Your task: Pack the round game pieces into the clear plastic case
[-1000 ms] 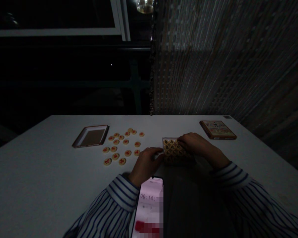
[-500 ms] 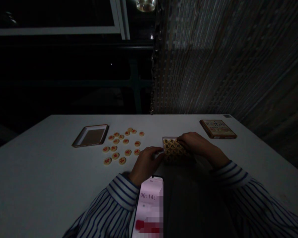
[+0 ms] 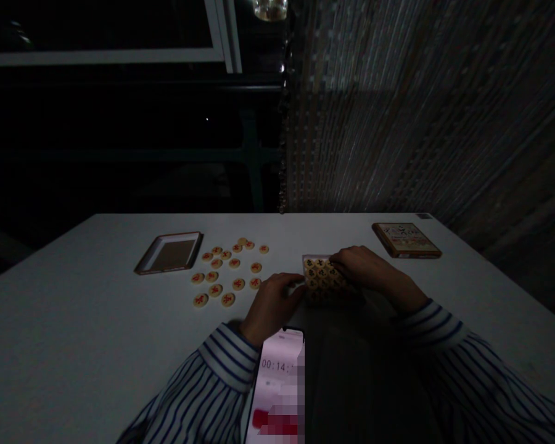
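An open box (image 3: 317, 257) stands in front of me, filled with rows of round Chinese chess pieces (image 3: 322, 273) that bear black characters. My left hand (image 3: 276, 305) is at the box's left wall, with thumb and fingertips closed against its edge. My right hand (image 3: 367, 266) lies over the right side of the box with its fingers bent down among the pieces. What those fingertips grip is hidden. Left of the box, several loose chess pieces with red characters (image 3: 234, 263) are spread over the white table (image 3: 120, 345).
An open, shallow box part (image 3: 142, 269) lies at the left beyond the loose pieces. A closed, printed box (image 3: 404, 239) sits at the far right. Close to me, partly under my left wrist, lies a lit phone (image 3: 277, 351) showing a timer. A strand curtain (image 3: 351, 123) hangs behind the table.
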{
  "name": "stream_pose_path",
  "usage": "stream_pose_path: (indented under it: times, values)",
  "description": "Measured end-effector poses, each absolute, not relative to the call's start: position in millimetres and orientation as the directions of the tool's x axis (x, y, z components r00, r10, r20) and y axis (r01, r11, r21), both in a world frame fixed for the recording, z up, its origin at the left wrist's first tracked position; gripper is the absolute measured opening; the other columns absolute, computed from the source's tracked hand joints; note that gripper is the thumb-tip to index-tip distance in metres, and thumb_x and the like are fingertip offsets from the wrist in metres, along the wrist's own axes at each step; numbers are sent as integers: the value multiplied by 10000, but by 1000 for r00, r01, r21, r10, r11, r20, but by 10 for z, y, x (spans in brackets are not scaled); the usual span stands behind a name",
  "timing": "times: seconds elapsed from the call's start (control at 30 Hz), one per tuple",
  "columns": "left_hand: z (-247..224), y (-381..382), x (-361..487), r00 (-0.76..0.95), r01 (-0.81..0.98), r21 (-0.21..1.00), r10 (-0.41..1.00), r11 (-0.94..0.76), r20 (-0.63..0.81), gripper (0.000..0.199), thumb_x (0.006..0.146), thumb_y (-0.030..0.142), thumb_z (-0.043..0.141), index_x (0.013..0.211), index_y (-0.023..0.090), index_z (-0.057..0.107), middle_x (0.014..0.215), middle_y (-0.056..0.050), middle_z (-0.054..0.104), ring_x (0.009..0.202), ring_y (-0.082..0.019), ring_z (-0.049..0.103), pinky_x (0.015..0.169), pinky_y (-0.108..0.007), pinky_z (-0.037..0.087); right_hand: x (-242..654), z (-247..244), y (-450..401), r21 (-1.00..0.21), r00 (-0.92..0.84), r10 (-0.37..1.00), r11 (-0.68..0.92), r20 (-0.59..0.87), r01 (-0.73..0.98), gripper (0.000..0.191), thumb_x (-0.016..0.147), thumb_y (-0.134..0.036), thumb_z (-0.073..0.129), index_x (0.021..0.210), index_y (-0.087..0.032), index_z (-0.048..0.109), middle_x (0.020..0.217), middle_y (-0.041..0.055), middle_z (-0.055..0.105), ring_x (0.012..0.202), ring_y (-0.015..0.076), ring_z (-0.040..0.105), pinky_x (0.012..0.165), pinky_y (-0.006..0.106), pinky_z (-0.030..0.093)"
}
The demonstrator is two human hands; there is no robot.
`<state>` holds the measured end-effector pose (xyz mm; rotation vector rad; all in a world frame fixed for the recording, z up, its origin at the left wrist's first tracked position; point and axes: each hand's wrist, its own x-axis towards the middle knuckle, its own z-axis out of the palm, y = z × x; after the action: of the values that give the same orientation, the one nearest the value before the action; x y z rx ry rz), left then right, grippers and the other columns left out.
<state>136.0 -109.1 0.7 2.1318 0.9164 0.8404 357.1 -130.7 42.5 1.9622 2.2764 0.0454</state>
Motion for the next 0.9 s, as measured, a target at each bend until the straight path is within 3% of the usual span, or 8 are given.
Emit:
stream_pose_path:
  times: [0.27, 0.9]
  values:
    - [0, -1083, 1355, 555, 371, 757, 782, -538, 284, 244, 771, 318, 528, 970, 212, 620, 926, -45, 649, 841, -164, 581, 767, -320, 464, 3461, 487, -1328, 143, -170, 985, 164, 29, 976, 316, 864, -347, 348, 957, -211, 617, 909, 95, 592, 866, 207, 531, 682, 306, 329]
    - [-9, -1073, 1360, 545, 370, 751, 783, -546, 301, 249, 767, 326, 528, 964, 209, 624, 904, -45, 655, 820, -163, 590, 744, -305, 473, 3421, 418, -1294, 110, -163, 987, 162, 0, 981, 302, 864, -344, 364, 971, -221, 619, 922, 99, 565, 889, 210, 495, 698, 314, 297]
